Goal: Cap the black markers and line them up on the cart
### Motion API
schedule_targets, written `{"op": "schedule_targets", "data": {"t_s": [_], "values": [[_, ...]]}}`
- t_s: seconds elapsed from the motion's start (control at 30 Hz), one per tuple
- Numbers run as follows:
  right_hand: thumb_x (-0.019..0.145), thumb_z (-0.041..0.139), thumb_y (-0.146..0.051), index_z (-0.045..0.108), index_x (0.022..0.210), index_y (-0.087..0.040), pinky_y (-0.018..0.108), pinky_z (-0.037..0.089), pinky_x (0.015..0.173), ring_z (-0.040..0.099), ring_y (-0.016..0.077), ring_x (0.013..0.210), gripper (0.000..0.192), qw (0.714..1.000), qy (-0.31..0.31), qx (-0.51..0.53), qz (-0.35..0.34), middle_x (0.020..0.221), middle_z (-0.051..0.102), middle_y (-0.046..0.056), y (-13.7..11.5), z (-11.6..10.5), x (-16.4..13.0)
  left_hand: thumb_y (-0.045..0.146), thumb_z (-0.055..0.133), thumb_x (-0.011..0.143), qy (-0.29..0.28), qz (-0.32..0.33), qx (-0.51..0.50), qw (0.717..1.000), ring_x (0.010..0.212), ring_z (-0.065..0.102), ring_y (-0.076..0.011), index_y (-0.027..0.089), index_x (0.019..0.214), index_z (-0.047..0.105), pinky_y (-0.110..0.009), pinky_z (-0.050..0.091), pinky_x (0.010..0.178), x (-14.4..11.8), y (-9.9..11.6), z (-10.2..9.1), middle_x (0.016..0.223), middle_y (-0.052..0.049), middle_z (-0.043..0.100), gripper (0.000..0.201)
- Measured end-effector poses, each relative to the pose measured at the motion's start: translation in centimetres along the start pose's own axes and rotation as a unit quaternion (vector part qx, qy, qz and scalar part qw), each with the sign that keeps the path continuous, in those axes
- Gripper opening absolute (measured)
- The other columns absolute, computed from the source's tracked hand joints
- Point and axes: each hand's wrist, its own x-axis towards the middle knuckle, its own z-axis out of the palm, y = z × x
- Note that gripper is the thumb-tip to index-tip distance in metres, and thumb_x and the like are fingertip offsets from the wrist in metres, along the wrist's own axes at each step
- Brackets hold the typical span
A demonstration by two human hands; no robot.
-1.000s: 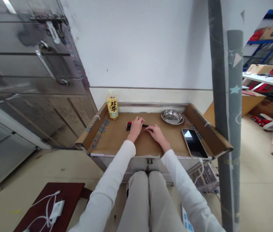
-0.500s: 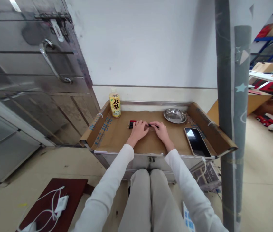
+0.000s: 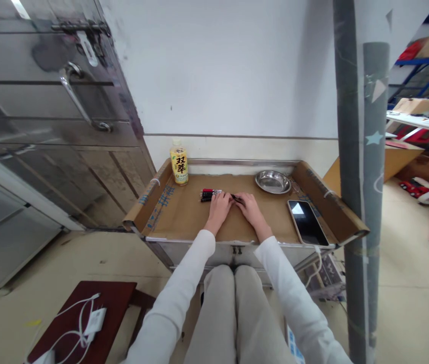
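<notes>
Near the middle of the cardboard-lined cart top, a little toward its back edge, both hands rest on a small cluster of pens with red and black caps. From the head view, the left hand lies palm down with its fingers curled over the right end of the cluster; whether they actually pinch a pen cannot be told. The right hand sits just beside it, fingertips touching a dark pen end between the two hands, and its grip too is too small to judge. The pens lie flat, side by side, pointing toward the left edge. A yellow drink bottle stands upright at the back left corner. A steel dish sits toward the back right, and a phone lies face up near the front right corner, well apart from the hands.
</notes>
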Motion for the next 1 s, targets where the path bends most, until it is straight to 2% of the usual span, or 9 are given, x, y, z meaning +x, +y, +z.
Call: {"op": "schedule_targets", "data": {"t_s": [0.2,0.4,0.53,0.7,0.83,1.0], "values": [[0.094,0.052,-0.024,0.07,0.098,-0.022,0.034,0.033,0.079,0.05,0.0244,0.094,0.018,0.98,-0.004,-0.187,0.072,0.099,0.066,0.008,-1.2,-1.1,-0.7,0.026,0.049,0.096,0.024,-0.035,0.024,0.999,0.107,0.055,-0.0251,0.018,0.104,0.062,-0.038,0.039,0.091,-0.1,0.3,-0.2,0.11,-0.01,0.063,0.017],[0.096,0.049,-0.025,0.069,0.098,-0.02,0.033,0.029,0.077,0.05,0.0234,0.093,0.02,0.961,-0.023,-0.259,0.092,0.098,0.066,0.01,-1.8,-1.0,-0.3,0.029,0.052,0.094,0.032,-0.065,0.051,0.996,0.112,0.051,-0.0276,0.018,0.116,0.059,-0.039,0.04,0.091,0.0,0.3,-0.4,0.122,-0.013,0.058,0.026],[0.096,0.049,-0.026,0.067,0.099,-0.019,0.034,0.029,0.079,0.051,0.0238,0.095,0.02,0.956,-0.026,-0.272,0.107,0.1,0.067,0.011,-1.4,-0.8,0.6,0.03,0.052,0.094,0.015,-0.051,0.051,0.997,0.111,0.05,-0.0273,0.021,0.112,0.063,-0.04,0.038,0.093,1.3,-0.4,-0.4,0.122,-0.012,0.059,0.023],[0.096,0.046,-0.023,0.065,0.1,-0.017,0.036,0.033,0.081,0.053,0.025,0.095,0.02,0.965,-0.004,-0.242,0.101,0.101,0.066,0.013,-0.8,-0.5,1.7,0.03,0.055,0.093,0.015,-0.042,0.046,0.998,0.111,0.049,-0.0277,0.021,0.107,0.065,-0.041,0.038,0.091,2.5,-1.1,-0.2,0.12,-0.012,0.059,0.02],[0.096,0.044,-0.023,0.06,0.114,-0.014,0.038,0.036,0.084,0.052,0.0282,0.102,0.026,0.969,0.039,-0.222,0.105,0.115,0.06,0.019,-0.5,0.2,1.9,0.03,0.054,0.093,0.036,-0.05,0.026,0.998,0.111,0.049,-0.0279,0.023,0.117,0.061,-0.041,0.037,0.091,2.2,-1.2,0.1,0.121,-0.012,0.058,0.026],[0.096,0.044,-0.023,0.063,0.105,-0.016,0.038,0.037,0.085,0.053,0.0267,0.1,0.022,0.971,0.033,-0.21,0.112,0.109,0.061,0.017,-0.3,0.8,1.8,0.029,0.053,0.094,0.047,-0.056,0.022,0.997,0.108,0.05,-0.0273,0.021,0.114,0.06,-0.04,0.037,0.089,1.5,-1.0,0.1,0.116,-0.011,0.058,0.022]]}}
